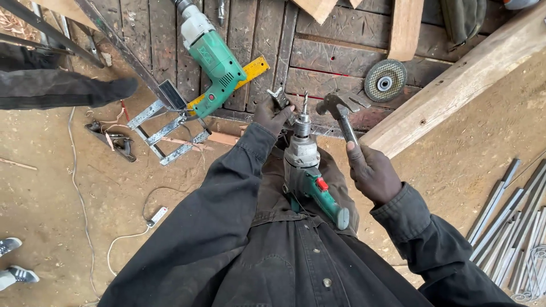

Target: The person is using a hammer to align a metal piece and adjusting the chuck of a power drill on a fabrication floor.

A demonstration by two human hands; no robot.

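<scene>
A green and grey electric drill rests against my body with its bit pointing up and away. My left hand is shut on a small metal chuck key held at the drill's chuck. My right hand grips the handle of a claw hammer, whose steel head hangs just right of the chuck. Dark jacket sleeves cover both arms.
A second green drill and a yellow level lie on the dark wooden boards ahead. A grinding disc rests near a long timber beam. Metal bars are piled at right. Someone's shoes stand at left.
</scene>
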